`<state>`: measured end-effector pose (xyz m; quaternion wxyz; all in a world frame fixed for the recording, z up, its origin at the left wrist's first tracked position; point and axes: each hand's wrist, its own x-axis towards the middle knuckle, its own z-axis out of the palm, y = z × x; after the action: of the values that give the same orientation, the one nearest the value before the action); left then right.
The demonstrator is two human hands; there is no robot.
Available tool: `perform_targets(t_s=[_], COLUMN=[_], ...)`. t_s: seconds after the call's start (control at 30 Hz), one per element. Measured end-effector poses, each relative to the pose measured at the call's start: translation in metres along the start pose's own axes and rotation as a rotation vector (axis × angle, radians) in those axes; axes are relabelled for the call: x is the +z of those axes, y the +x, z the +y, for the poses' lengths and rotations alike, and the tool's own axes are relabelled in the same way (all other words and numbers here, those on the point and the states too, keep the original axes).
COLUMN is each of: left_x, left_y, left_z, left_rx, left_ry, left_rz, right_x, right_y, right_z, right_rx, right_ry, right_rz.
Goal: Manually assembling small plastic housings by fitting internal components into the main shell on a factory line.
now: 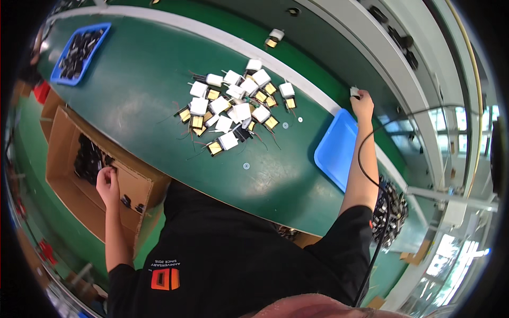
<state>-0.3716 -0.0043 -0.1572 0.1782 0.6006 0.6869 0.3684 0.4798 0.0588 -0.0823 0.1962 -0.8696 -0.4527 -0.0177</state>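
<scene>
upside-down white lettering (166, 263), orange emblem (165, 279), on black shirt (228, 238)

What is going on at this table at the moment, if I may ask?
A person in a black shirt is working at a green table. Their right hand pinches a small white piece beyond the blue tray. Their left hand is over a cardboard box with black parts; whether it grips one is unclear. White-and-yellow pieces lie heaped on the table.

The head-worn fisheye looks down from near above the green table (159, 58) and both hands (362, 107).
</scene>
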Motion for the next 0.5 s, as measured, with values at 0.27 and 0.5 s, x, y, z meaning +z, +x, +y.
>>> perform_targets(t_s=[0.27, 0.5], left_x=[0.054, 0.044], left_y=[-0.049, -0.07], left_z=[-0.082, -0.103], left_rx=[-0.455, -0.444], left_ry=[0.815, 0.939], left_rz=[-0.869, -1.208], right_x=[-0.007, 0.079], right_y=[-0.102, 0.023], right_z=[-0.253, -0.269], right_rx=[-0.506, -0.16], right_ry=[0.491, 0.113], right_rz=[-0.484, -0.257])
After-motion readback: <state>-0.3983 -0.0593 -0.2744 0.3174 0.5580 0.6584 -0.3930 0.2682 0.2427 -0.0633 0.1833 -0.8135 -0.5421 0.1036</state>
